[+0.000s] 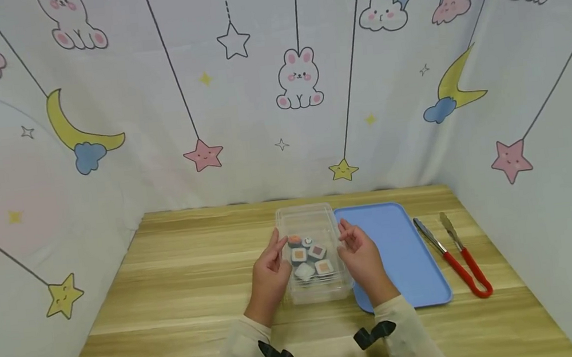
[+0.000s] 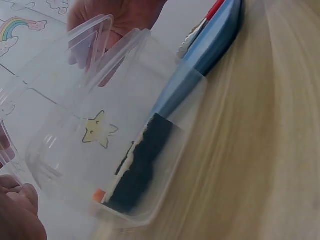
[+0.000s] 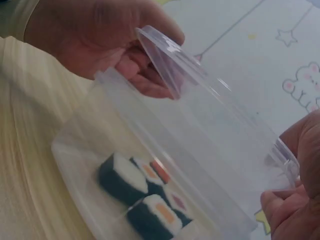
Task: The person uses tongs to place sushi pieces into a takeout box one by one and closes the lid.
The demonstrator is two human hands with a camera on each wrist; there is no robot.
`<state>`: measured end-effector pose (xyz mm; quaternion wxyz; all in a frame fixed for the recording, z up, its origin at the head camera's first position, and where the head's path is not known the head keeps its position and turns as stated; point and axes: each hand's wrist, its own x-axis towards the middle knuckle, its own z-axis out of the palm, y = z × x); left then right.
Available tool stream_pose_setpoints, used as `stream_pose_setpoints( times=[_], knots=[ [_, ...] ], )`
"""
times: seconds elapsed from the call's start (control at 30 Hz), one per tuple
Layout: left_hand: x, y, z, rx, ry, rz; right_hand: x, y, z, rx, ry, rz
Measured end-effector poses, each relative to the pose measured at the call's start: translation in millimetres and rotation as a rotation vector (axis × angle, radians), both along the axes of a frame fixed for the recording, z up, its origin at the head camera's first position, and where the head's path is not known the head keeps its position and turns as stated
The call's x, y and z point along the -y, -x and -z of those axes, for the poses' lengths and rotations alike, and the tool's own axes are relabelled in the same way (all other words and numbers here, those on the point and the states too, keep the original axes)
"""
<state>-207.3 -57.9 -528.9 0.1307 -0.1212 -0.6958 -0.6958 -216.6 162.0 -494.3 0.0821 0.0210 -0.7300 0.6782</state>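
A clear plastic box [image 1: 323, 295] stands on the table, holding several sushi pieces [image 3: 125, 177] wrapped in dark seaweed, some with orange or dark red centres. Just above its rim is a clear lid [image 3: 215, 95], and a gap between the two shows in both wrist views. My left hand [image 1: 269, 275] grips the lid at its left edge. On the opposite edge, my right hand [image 1: 365, 257] pinches it between thumb and fingers. Through the clear plastic the sushi stays visible in the head view.
Right of the box lies a blue tray [image 1: 402, 259], its left edge close beside the box. Tongs [image 1: 462, 268] with red handles rest farther right, spread apart. The wooden table [image 1: 187, 280] extends to the left, and a patterned cloth [image 1: 258, 106] hangs behind it.
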Motion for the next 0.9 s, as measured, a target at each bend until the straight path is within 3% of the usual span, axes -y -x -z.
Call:
stream_pose_setpoints(
  times=[0.33,0.77,0.9],
  knots=[
    [-4.0,-1.2,12.3,0.048,0.076,0.010,-2.3,-6.9,14.4,-0.016,-0.061,0.000],
    [-3.8,-1.5,20.2,0.015,0.166,0.018,-5.5,-7.7,32.8,-0.036,-0.085,-0.038],
    [-2.7,-1.7,22.1,-0.001,0.190,0.011,-5.3,-10.3,32.1,-0.037,-0.108,-0.038]
  ],
)
